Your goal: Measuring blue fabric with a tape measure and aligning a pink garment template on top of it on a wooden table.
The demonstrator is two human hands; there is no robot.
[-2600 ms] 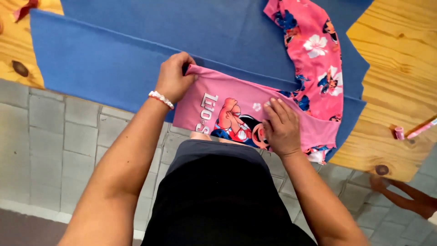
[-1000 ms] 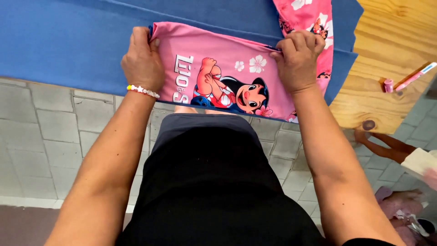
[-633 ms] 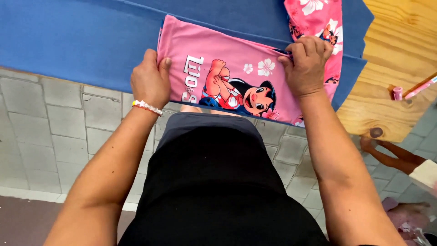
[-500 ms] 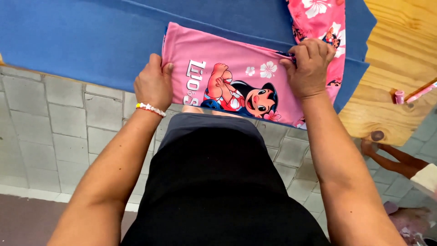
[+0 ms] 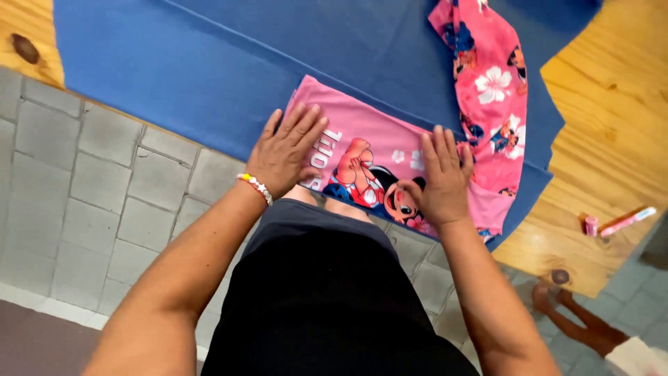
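My left hand point(image 5: 287, 150): flat, fingers spread, pressing the folded pink cartoon-print cloth garment point(image 5: 379, 163). My right hand point(image 5: 442, 177): flat, open, on the same garment. Garment lies on blue fabric sheet point(image 5: 174, 76) over wooden tabletop point(image 5: 612, 146). Nearby: floral pink cloth point(image 5: 490, 83); pink marker point(image 5: 627, 221).

Bare arms, beaded bracelet point(image 5: 255, 186) on left wrist, dark grey top, black skirt point(image 5: 327, 313)

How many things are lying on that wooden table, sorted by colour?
Pink: 4 – folded shirt, floral garment, pen, small cap
Blue: 1 – cloth
Total: 5
Both hands, left and right, lie flat on the shirt.
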